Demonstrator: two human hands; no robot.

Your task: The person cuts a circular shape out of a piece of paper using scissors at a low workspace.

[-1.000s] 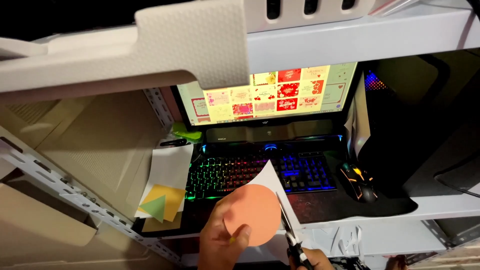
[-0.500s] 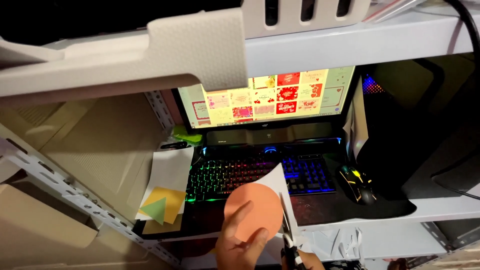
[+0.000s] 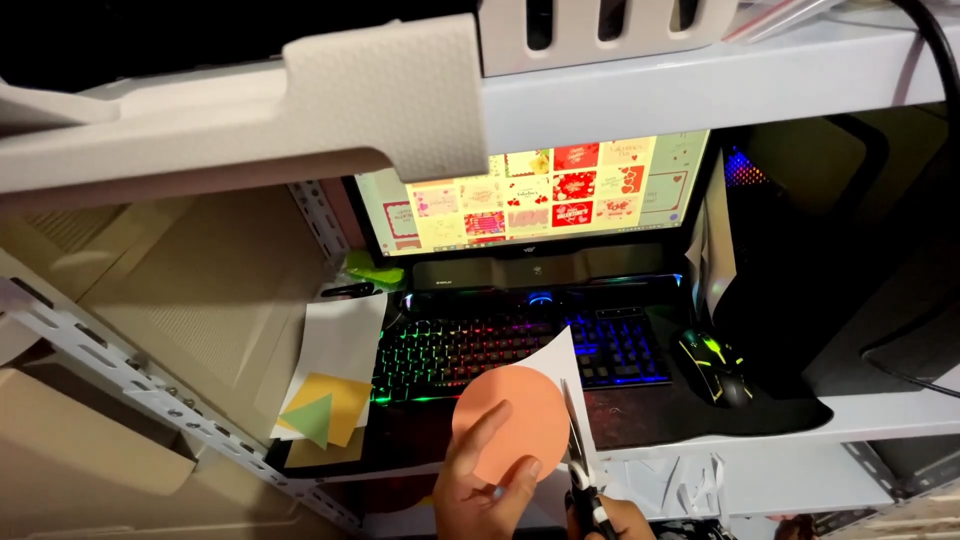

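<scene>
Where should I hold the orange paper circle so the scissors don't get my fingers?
Hold the orange paper circle at its lower left edge, coming from the left, much as the left hand does now. The scissors stand along its right edge, so that side is probably safest, and a flat sheet pinches easily between thumb and fingers.

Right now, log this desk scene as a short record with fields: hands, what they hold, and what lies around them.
left hand: left hand holds a round orange paper disc backed by white paper
right hand: right hand, mostly out of frame, grips black-handled scissors at the disc's right edge
behind: rainbow-lit keyboard, lit monitor
right: glowing black mouse
left: yellow and green paper sheets
</scene>
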